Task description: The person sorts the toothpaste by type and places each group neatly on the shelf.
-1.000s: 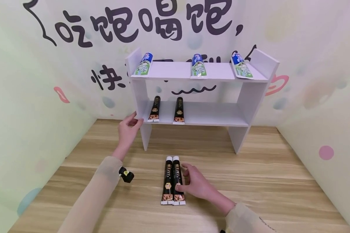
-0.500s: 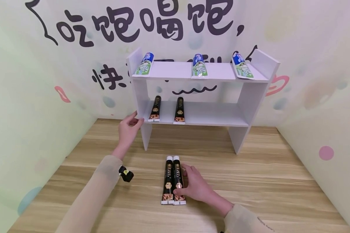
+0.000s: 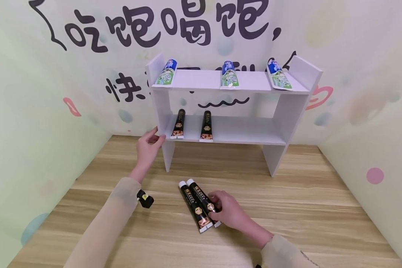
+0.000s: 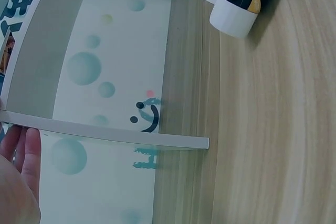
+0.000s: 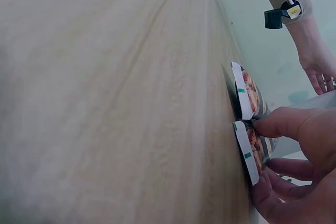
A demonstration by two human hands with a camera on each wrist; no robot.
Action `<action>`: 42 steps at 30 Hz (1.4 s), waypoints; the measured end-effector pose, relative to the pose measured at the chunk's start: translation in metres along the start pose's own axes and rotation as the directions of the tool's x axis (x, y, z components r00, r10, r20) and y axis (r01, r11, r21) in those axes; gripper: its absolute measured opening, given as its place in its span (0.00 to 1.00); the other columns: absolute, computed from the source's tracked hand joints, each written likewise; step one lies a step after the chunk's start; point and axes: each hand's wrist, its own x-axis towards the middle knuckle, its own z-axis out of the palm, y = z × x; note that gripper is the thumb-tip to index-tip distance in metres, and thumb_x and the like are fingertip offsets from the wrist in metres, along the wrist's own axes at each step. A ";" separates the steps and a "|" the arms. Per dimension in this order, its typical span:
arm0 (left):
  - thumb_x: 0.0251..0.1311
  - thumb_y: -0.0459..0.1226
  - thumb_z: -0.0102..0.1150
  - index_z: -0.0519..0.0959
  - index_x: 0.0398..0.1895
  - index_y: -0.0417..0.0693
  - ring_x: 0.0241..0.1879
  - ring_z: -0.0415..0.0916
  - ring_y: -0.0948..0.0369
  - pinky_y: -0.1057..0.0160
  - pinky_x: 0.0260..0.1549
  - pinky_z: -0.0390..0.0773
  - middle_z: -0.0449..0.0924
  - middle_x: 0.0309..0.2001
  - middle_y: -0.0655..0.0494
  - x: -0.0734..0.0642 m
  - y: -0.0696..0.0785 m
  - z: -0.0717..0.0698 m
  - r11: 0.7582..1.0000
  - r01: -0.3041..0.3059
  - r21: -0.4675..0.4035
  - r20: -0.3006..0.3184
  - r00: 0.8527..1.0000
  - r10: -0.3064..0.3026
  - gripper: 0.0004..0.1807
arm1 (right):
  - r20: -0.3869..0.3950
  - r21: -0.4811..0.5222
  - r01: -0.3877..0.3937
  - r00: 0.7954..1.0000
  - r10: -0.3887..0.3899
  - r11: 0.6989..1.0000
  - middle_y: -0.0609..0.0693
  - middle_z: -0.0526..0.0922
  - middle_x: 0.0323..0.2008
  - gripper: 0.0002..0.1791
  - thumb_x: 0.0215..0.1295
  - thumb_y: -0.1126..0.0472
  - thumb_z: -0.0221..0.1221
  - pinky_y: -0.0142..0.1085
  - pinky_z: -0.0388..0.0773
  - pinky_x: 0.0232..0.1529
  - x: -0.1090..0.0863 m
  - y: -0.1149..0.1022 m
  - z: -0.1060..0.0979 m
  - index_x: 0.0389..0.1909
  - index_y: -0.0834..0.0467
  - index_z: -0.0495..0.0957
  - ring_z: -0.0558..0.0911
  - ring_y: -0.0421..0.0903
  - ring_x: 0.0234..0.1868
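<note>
Two black toothpaste tubes with white caps lie side by side on the wooden table, slanted with their caps toward the upper left. My right hand [image 3: 229,209] holds the right tube [image 3: 201,195] near its crimped end, thumb on one side and fingers on the other. The left tube [image 3: 193,204] touches it along its length. My left hand [image 3: 148,149] grips the left side panel of the white shelf [image 3: 248,130], thumb at the front edge and fingers against the outer face. In the left wrist view the fingertips [image 4: 32,137] meet that panel.
On the middle board lie two more black tubes [image 3: 206,126], left and centre. Three blue-and-green toothpaste tubes [image 3: 229,76] lie spaced along the top board. Printed walls [image 3: 361,93] stand behind and on both sides of the wooden table [image 3: 308,208].
The two black tubes on the table have turned from pointing straight ahead to slanting, caps swung left and crimped ends right. My right hand has shifted slightly right with them. The left hand stays put.
</note>
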 end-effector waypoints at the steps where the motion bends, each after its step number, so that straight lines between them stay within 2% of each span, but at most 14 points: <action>1: 0.62 0.37 0.64 0.76 0.62 0.40 0.25 0.73 0.78 0.80 0.25 0.76 0.81 0.38 0.37 0.000 0.000 0.000 1.000 0.000 0.000 -0.002 1.000 0.000 0.25 | 0.002 -0.008 0.000 1.000 0.000 1.000 0.54 0.81 0.40 0.32 0.48 0.65 0.71 0.28 0.76 0.36 0.000 0.000 -0.001 0.58 0.66 0.75 0.76 0.41 0.36; 5: 0.62 0.37 0.64 0.76 0.62 0.40 0.24 0.73 0.78 0.80 0.24 0.76 0.81 0.38 0.37 0.000 -0.001 0.000 1.000 0.009 0.003 -0.002 1.000 -0.009 0.25 | 0.030 -0.017 -0.015 0.999 0.015 1.000 0.52 0.81 0.39 0.31 0.48 0.65 0.71 0.29 0.75 0.35 0.003 -0.001 -0.003 0.56 0.64 0.76 0.75 0.42 0.36; 10: 0.61 0.36 0.64 0.76 0.62 0.39 0.24 0.73 0.77 0.80 0.25 0.77 0.81 0.38 0.38 0.000 -0.001 0.001 1.000 0.013 -0.007 0.000 1.000 -0.013 0.25 | 0.102 0.039 -0.017 0.995 0.013 0.999 0.55 0.86 0.37 0.32 0.49 0.67 0.69 0.29 0.79 0.33 0.005 0.000 -0.009 0.58 0.65 0.75 0.80 0.41 0.34; 15: 0.61 0.36 0.64 0.76 0.62 0.39 0.24 0.73 0.77 0.80 0.25 0.76 0.81 0.38 0.38 0.000 0.000 0.000 1.000 0.005 -0.006 -0.001 1.000 -0.005 0.25 | 0.192 0.090 -0.015 0.981 -0.002 0.996 0.53 0.87 0.29 0.31 0.52 0.66 0.68 0.30 0.78 0.27 0.010 0.004 -0.019 0.59 0.66 0.74 0.81 0.39 0.27; 18: 0.62 0.37 0.64 0.76 0.62 0.39 0.24 0.73 0.77 0.80 0.25 0.76 0.81 0.38 0.37 -0.001 -0.001 0.000 1.000 0.006 0.000 0.007 1.000 -0.006 0.25 | 0.237 0.109 -0.033 0.972 0.006 0.994 0.51 0.87 0.27 0.30 0.53 0.63 0.68 0.29 0.76 0.29 0.012 0.006 -0.024 0.59 0.65 0.75 0.82 0.38 0.27; 21: 0.62 0.37 0.64 0.76 0.62 0.39 0.24 0.73 0.77 0.80 0.25 0.76 0.82 0.38 0.36 -0.001 -0.001 0.000 1.000 0.003 0.006 0.008 1.000 -0.003 0.25 | 0.282 0.173 -0.087 0.959 0.036 0.981 0.50 0.86 0.27 0.30 0.54 0.62 0.68 0.29 0.75 0.31 0.013 0.008 -0.026 0.59 0.65 0.75 0.81 0.38 0.29; 28: 0.62 0.36 0.64 0.76 0.62 0.38 0.23 0.73 0.78 0.80 0.25 0.76 0.81 0.38 0.36 -0.001 -0.001 0.000 1.000 -0.004 -0.002 -0.002 1.000 0.004 0.25 | 0.389 0.382 -0.233 0.918 0.073 0.894 0.53 0.85 0.34 0.35 0.54 0.66 0.67 0.30 0.77 0.30 0.010 0.014 -0.027 0.64 0.69 0.69 0.81 0.41 0.32; 31: 0.61 0.36 0.64 0.76 0.61 0.38 0.23 0.73 0.77 0.80 0.25 0.76 0.81 0.38 0.35 0.000 -0.001 0.001 1.000 -0.011 -0.011 -0.005 1.000 0.011 0.24 | 0.436 0.433 -0.259 0.899 0.051 0.863 0.55 0.85 0.37 0.37 0.53 0.68 0.66 0.29 0.78 0.32 0.009 0.017 -0.031 0.65 0.70 0.66 0.82 0.41 0.34; 35: 0.62 0.35 0.64 0.76 0.61 0.39 0.24 0.73 0.77 0.80 0.25 0.76 0.81 0.38 0.34 -0.001 0.000 0.001 1.000 -0.013 -0.022 0.002 1.000 0.013 0.24 | 0.509 0.520 -0.294 0.861 -0.015 0.802 0.60 0.86 0.43 0.38 0.56 0.69 0.64 0.29 0.81 0.38 0.009 0.024 -0.035 0.67 0.73 0.62 0.83 0.41 0.39; 37: 0.62 0.35 0.63 0.76 0.62 0.39 0.25 0.73 0.76 0.80 0.25 0.77 0.81 0.38 0.35 -0.001 0.000 0.000 1.000 -0.010 -0.026 0.009 1.000 0.010 0.24 | 0.527 0.555 -0.309 0.849 -0.039 0.773 0.61 0.85 0.46 0.38 0.57 0.69 0.63 0.29 0.81 0.41 0.009 0.028 -0.036 0.68 0.74 0.61 0.84 0.41 0.41; 42: 0.62 0.35 0.63 0.77 0.61 0.39 0.25 0.73 0.77 0.80 0.25 0.76 0.81 0.38 0.35 -0.001 0.000 0.001 1.000 -0.017 -0.020 0.010 1.000 0.017 0.24 | 0.513 0.611 -0.308 0.856 -0.069 0.729 0.62 0.84 0.50 0.40 0.59 0.69 0.63 0.31 0.82 0.47 0.006 0.033 -0.038 0.70 0.74 0.57 0.84 0.41 0.45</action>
